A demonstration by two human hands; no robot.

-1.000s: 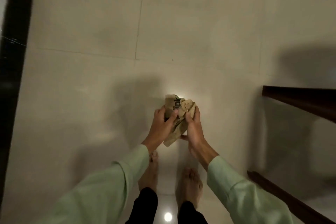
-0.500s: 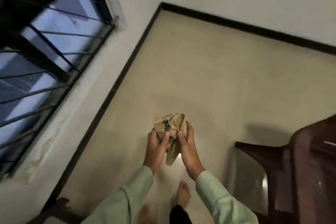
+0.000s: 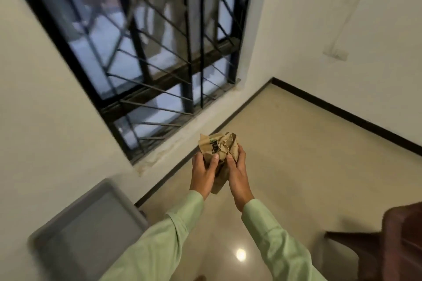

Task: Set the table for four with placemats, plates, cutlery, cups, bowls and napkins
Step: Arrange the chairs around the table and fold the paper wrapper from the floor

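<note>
The crumpled brown paper bag [image 3: 218,151] sits between both hands: left hand [image 3: 204,172] and right hand [image 3: 237,171] each grip a side. What's inside is hidden.

A home interior: barred window [image 3: 146,52], tiled floor [image 3: 285,155], wooden furniture [image 3: 402,246].

Part of the crumpled brown paper [image 3: 218,146] is hidden behind the left hand [image 3: 204,174] and right hand [image 3: 238,173] gripping it; its dark print is too creased to read. The window grille [image 3: 146,57] is motion-blurred. The right edge cuts off dark wooden furniture [image 3: 403,243].
</note>
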